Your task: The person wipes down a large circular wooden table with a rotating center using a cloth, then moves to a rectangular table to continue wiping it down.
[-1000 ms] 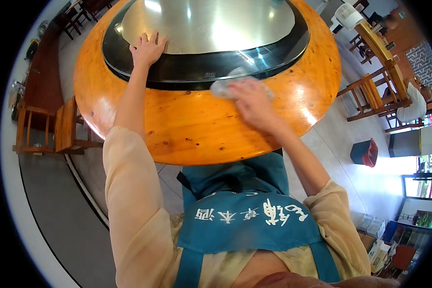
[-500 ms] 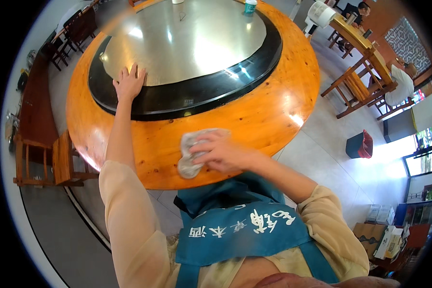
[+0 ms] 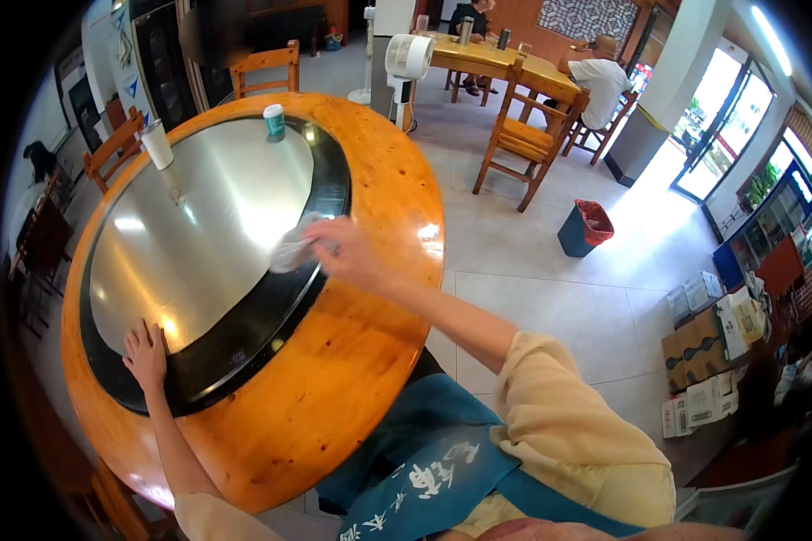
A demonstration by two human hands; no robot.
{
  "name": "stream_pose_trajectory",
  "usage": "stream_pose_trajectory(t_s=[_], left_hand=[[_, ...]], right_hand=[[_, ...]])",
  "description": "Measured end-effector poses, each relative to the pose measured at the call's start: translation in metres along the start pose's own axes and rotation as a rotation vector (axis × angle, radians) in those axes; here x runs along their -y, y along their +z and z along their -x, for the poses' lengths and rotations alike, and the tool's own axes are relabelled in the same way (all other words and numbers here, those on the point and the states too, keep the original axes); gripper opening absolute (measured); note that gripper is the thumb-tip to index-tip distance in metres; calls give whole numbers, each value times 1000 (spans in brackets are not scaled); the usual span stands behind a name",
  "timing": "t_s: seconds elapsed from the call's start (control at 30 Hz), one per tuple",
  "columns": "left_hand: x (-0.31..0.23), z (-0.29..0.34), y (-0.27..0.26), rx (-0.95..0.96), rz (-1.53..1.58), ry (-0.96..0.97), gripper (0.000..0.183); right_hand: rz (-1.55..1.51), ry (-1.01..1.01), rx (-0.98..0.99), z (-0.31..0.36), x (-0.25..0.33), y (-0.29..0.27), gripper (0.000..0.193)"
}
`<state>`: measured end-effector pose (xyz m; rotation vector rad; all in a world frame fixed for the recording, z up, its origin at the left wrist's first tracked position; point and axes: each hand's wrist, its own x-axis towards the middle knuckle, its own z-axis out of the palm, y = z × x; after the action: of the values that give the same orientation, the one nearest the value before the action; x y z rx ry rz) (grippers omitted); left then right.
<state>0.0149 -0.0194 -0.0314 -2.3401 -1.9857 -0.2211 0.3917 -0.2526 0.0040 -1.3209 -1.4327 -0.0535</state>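
A round wooden table [image 3: 352, 379] has a black ring [image 3: 253, 356] set in it, around a shiny metal disc [image 3: 203, 261]. My right hand [image 3: 347, 254] grips a grey-white cloth [image 3: 292, 245], slightly blurred, over the right side of the ring and the disc's edge. Spread fingers of my left hand [image 3: 145, 356] rest on the near left edge of the disc, where it meets the ring. Toward the far side of the disc stand a teal cup [image 3: 274, 124] and a white cylinder [image 3: 157, 146].
A white fan [image 3: 408, 59] stands beyond the table. To the right are a dark bin with a red liner [image 3: 586, 228], a wooden chair [image 3: 530, 135] and stacked boxes [image 3: 695, 356]. Two people sit at another table [image 3: 505, 63] farther off.
My view has swung to the right. My right hand with the cloth has moved from the near wooden rim to the ring and disc edge. The left hand stays on the disc's edge.
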Motion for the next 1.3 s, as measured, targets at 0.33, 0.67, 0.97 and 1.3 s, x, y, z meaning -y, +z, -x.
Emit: stream_pose_trajectory(t_s=[0.33,0.67,0.97,1.3], left_hand=[[12,-11,-2,-31,21,55,57],[0,3,-22,-27,43,0,57],[-11,9,-27,-54,45,8,57],[-12,11,-27,-44,49,20,56]], right_hand=[[524,-193,696,-16,29,119,49],[627,-18,503,-77,-78,74,49],[819,252,430,-157,-194,29,56],[963,389,445,-213,-272,27,58]])
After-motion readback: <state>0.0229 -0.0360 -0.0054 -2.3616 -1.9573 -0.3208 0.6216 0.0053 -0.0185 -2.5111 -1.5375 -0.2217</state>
